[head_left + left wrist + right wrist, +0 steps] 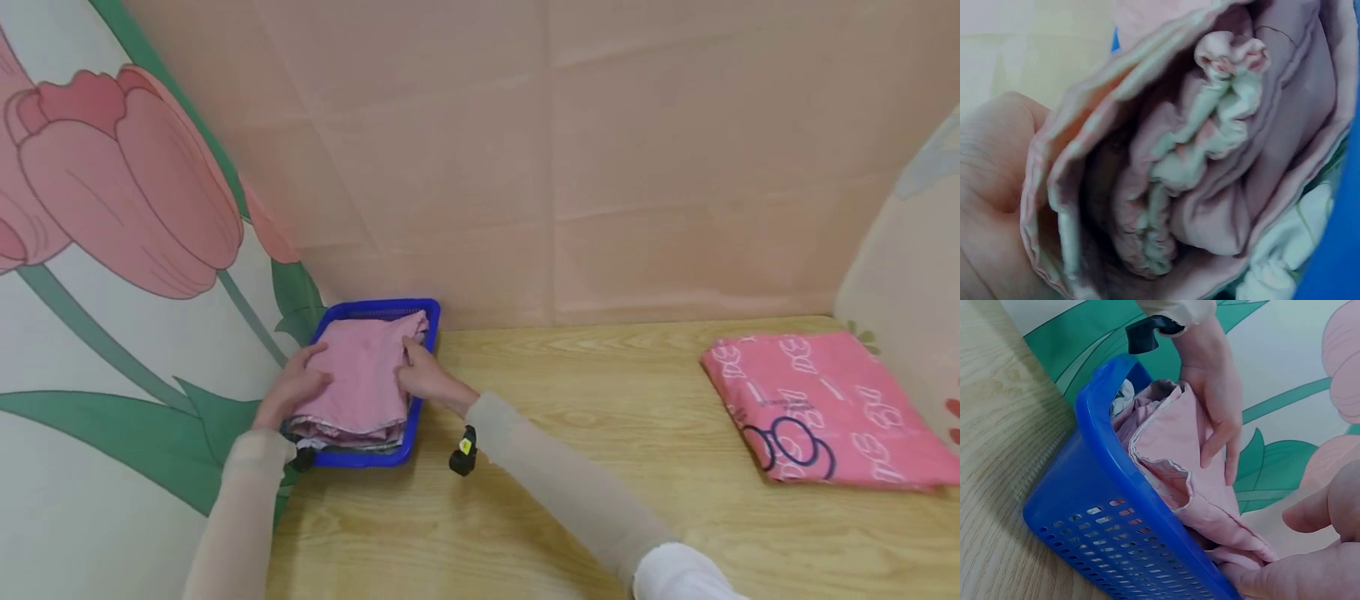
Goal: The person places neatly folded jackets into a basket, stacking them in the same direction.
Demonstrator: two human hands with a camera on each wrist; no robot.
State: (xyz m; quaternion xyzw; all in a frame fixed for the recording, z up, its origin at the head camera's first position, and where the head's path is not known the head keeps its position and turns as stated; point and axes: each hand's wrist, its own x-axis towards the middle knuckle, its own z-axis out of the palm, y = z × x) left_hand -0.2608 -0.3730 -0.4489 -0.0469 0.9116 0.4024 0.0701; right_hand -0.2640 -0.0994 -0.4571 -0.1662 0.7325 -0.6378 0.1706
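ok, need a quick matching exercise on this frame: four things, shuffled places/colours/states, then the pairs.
1. basket
2. folded cloth
3. packet
4. left hand

A. pink, in the basket
B. touching the folded cloth's left side
C. blue, slotted
D. lying at the right of the table

Pairs: 1-C, 2-A, 3-D, 4-B

Head looks down; wrist views (close) share cloth (360, 367).

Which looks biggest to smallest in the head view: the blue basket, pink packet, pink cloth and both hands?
1. Pink packet
2. Blue basket
3. Pink cloth
4. Left hand and right hand: too alike to rank
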